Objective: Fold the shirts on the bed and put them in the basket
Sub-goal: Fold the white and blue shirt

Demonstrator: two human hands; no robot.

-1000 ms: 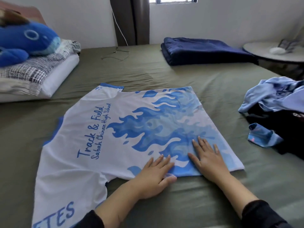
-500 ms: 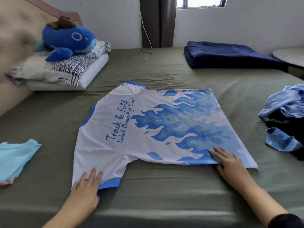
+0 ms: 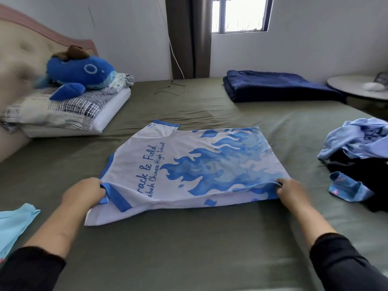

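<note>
Presently noted, by item:
Bed: olive-green sheet, lightly creased, fills most of the view.
Shirt: white with blue flame print, lies mid-bed, its near edge lifted and folding over.
Left hand: fingers curled, gripping the shirt's near sleeve edge.
Right hand: pinching the shirt's near hem corner.
Clothes pile: light blue and black garments, unfolded, at the bed's right edge.
Light blue garment: at the left edge, partly out of frame.
Pillows: stacked at the headboard, blue plush whale on top.
Navy blanket: folded, far side.
Room: white walls, dark curtain, barred window, round side table.
</note>
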